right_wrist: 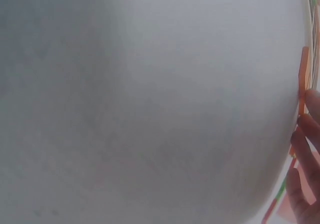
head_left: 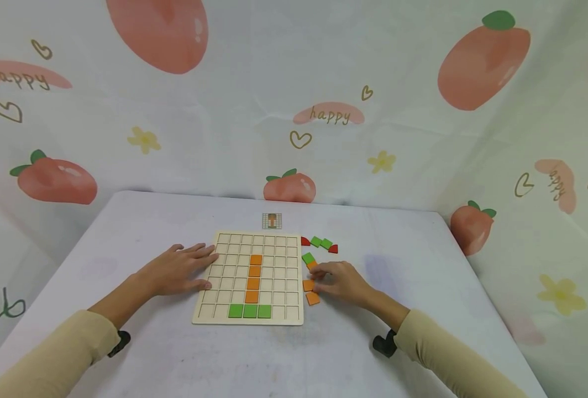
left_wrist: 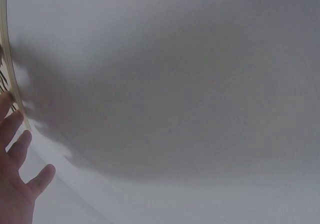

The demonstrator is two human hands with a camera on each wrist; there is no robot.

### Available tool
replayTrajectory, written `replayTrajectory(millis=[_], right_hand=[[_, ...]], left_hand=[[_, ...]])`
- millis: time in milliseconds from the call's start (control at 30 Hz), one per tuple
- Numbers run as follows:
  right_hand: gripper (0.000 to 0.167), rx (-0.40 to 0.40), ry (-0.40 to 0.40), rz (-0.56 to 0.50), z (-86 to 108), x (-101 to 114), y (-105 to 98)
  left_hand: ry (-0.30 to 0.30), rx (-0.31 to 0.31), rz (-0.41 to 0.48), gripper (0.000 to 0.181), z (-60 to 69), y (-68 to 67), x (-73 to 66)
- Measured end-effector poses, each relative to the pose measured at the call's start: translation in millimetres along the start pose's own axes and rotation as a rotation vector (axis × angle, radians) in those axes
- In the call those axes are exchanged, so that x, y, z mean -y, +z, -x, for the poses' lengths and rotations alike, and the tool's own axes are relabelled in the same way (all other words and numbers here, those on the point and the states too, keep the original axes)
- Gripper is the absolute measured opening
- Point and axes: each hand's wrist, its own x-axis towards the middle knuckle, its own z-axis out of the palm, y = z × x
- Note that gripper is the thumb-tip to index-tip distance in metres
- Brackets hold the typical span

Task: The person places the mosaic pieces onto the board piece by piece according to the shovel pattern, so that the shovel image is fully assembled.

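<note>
My left hand [head_left: 182,271] rests at the left edge of a pale wooden grid board [head_left: 279,317], fingers spread and fingertips on its rim. A column of several orange square tiles [head_left: 253,283] lies in the board's cells, above a row of three green square tiles [head_left: 250,311]. Just right of the board, my right hand [head_left: 344,282] is low over loose orange tiles [head_left: 313,298]. Its thumb and index finger are apart, with fingertips at these tiles; no lifted tile shows between them. The right wrist view catches only its fingers [right_wrist: 310,129] beside the orange edges.
Beyond the right hand lie a loose green tile [head_left: 308,257], two more green tiles [head_left: 326,243] and red quarter-round pieces [head_left: 333,249]. A small printed pattern card [head_left: 272,221] lies behind the board. The white table [head_left: 159,354] meets a fruit-patterned cloth backdrop [head_left: 224,138].
</note>
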Motion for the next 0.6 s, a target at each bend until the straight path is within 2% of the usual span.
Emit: replayTrajectory(millis=[400, 600], right_hand=[[0.029, 0.003, -0.030, -0.007, 2.1, -2.6, -0.4], [0.032, -0.004, -0.055, 0.026, 3.3, -3.4, 0.8]], left_hand=[[0.005, -0.005, 0.000, 0.072, 0.2, -2.4, -1.7], [0.004, -0.004, 0.003, 0.071, 0.3, -3.5, -3.2]])
